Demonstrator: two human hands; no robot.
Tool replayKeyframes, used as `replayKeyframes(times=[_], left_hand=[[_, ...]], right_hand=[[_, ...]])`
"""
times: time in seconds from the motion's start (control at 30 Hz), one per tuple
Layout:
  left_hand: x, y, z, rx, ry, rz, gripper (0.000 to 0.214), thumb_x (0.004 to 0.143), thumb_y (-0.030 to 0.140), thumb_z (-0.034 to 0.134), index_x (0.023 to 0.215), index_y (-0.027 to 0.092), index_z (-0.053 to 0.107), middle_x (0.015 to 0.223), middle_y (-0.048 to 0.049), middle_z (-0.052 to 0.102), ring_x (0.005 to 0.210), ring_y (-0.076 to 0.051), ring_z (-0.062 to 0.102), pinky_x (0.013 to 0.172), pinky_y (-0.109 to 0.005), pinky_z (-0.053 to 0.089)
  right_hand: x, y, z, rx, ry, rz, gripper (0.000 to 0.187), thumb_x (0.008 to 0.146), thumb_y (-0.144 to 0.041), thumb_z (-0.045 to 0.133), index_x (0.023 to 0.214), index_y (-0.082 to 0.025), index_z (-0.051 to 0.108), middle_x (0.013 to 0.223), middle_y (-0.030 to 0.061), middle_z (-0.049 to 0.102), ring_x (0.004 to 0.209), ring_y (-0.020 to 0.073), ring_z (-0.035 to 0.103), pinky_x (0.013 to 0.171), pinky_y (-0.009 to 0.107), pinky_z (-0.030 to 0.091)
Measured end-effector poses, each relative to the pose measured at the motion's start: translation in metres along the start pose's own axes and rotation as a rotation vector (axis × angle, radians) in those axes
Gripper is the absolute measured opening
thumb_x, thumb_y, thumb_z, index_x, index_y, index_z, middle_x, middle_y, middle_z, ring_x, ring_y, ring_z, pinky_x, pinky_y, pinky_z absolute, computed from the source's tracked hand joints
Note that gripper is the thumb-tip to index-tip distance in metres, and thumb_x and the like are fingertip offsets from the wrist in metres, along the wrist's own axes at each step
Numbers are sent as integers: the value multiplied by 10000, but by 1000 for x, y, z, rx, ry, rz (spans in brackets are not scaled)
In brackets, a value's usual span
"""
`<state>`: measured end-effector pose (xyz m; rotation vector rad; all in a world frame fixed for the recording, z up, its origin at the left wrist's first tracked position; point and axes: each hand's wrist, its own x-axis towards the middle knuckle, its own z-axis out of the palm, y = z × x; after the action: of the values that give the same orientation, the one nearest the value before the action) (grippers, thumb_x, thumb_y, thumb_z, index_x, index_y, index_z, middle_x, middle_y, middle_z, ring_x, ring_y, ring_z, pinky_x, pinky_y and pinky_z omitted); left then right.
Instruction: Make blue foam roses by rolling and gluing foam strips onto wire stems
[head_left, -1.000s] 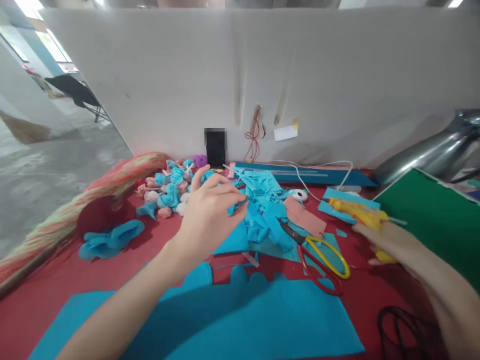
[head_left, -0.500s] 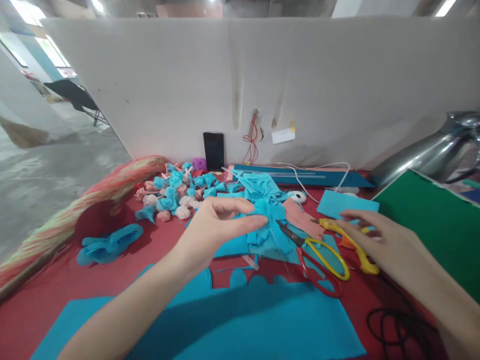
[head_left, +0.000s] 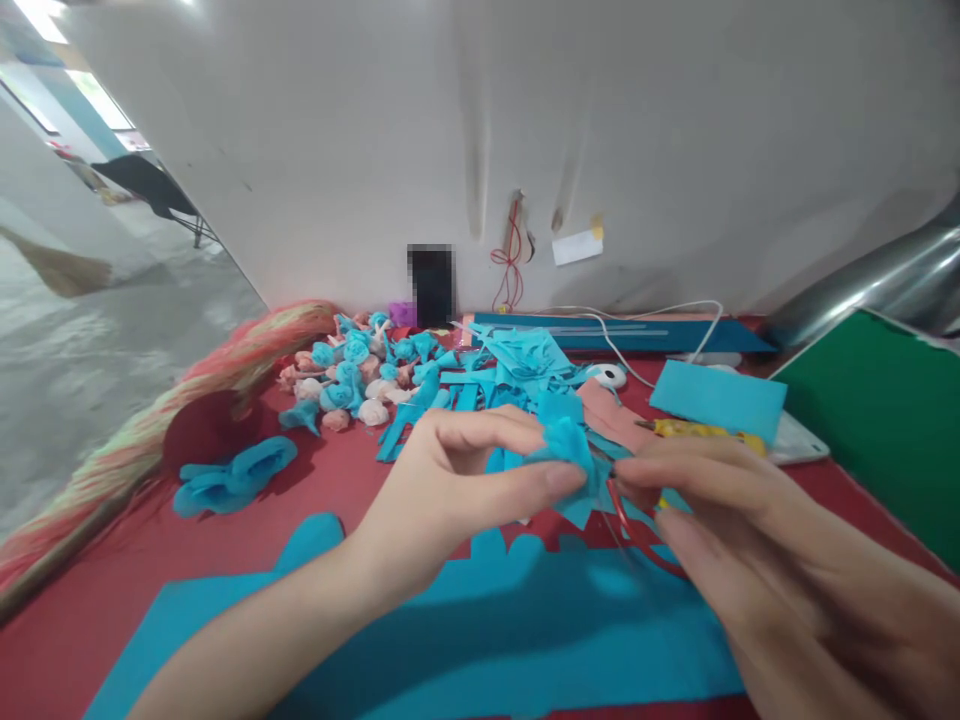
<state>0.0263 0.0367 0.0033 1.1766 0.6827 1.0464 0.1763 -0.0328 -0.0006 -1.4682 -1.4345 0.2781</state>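
Note:
My left hand [head_left: 457, 480] pinches a small crumpled piece of blue felt [head_left: 564, 442] between thumb and fingers, held just above the red table [head_left: 112, 590]. From the right, my right hand [head_left: 720, 520] has its fingertips closed on the same piece. Both hands hover over a large blue felt sheet [head_left: 480, 640] with a scalloped far edge. Behind them lies a pile of blue felt scraps [head_left: 517, 365]. The yellow glue gun [head_left: 701, 430] rests on the table beyond my right hand, and red scissor handles [head_left: 626, 520] partly show under it.
A heap of small blue, pink and white felt rolls [head_left: 352, 375] sits at the back left, with blue felt cut-outs [head_left: 232, 475] nearer the left edge. A green sheet [head_left: 877, 420], a blue rectangle [head_left: 716, 398], a white cable [head_left: 637, 325] and a grey partition wall [head_left: 525, 150] surround the work area.
My left hand lifted a blue felt piece out of the scrap pile and drew it nearer. The right hand left the glue gun on the table and came across to the piece.

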Motion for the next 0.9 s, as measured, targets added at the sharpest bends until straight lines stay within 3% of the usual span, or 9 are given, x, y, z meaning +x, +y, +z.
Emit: replayKeyframes(times=[0.2,0.5,0.7,0.9], left_hand=[[0,-3,1,-6,-70,18,142,608,128,730,526,238,693,567,9,505,617,-124,450,572,-268,423],[0,-3,2,-21,-76,-2,138,603,103,723,531,218,698,567,11,496,602,-110,439,502,-239,409],[-1,-4,0,-25,-84,4,129,617,115,726,551,225,708,589,5,515,614,-116,467,485,-227,451],[-1,-5,1,29,-51,132,134,585,99,750,555,225,714,562,19,556,609,-106,485,567,-239,460]], right_hand=[[2,-2,3,114,-60,-17,166,789,-266,554,795,-407,641,946,-117,691,928,191,658,602,203,597],[6,6,-3,-25,-192,-63,103,828,-323,508,831,-395,582,886,-113,688,917,168,669,585,159,581],[9,9,-5,2,-273,-91,138,848,-281,488,840,-373,590,899,-102,695,884,147,678,570,120,563],[9,12,1,-79,-109,-28,205,791,-409,481,821,-343,673,749,8,699,829,274,676,550,315,599]])
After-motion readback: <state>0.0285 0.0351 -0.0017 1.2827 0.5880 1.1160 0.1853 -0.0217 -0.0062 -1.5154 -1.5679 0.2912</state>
